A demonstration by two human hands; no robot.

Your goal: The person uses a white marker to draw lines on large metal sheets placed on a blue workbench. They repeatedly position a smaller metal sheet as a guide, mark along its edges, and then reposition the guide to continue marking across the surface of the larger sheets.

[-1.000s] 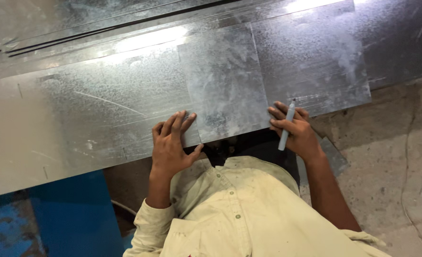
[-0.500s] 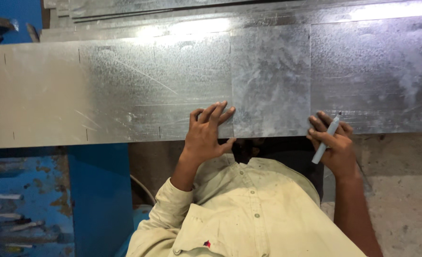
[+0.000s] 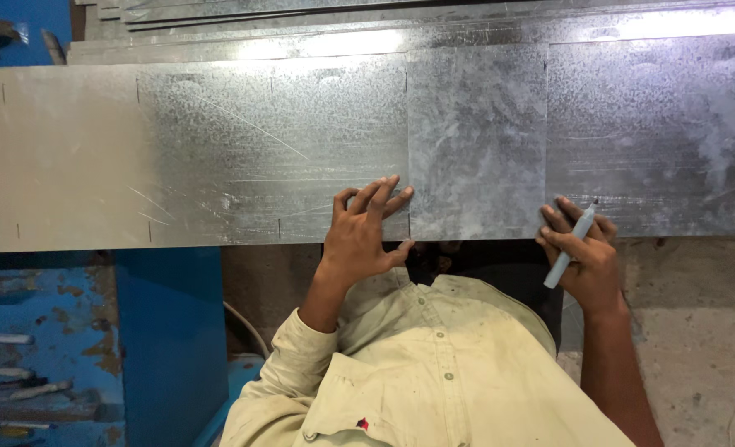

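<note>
1. Two sheets matter here: the long galvanised sheet (image 3: 193, 157) that runs across the bench, and the smaller square sheet (image 3: 477, 145) lying flat on top of it, right of centre, its near edge roughly flush with the long sheet's near edge.
2. Your left hand (image 3: 366, 236) rests on the near edge just left of the square sheet's left side. Its fingers (image 3: 384, 192) are spread and pressed flat on the metal, and the thumb hooks under the edge.
3. Your right hand (image 3: 584, 252) sits at the square sheet's near right corner. Its fingers are curled together around a pale marker (image 3: 569, 247), whose tip points up at the metal.
4. Short dark tick marks (image 3: 149, 230) show along both long edges of the larger sheet, to the left.
5. Judge this metal as thin, stiff across its width and springy along its length. It looks smooth and slippery, so the top piece could skate if pressed unevenly.
6. Edges and corners are probably sharp. Take hold with flat palms on the face, or pinch well in from a corner, not along the cut edge.
7. More sheets (image 3: 318, 10) are stacked behind, and a blue stand (image 3: 168, 331) sits below left.
</note>
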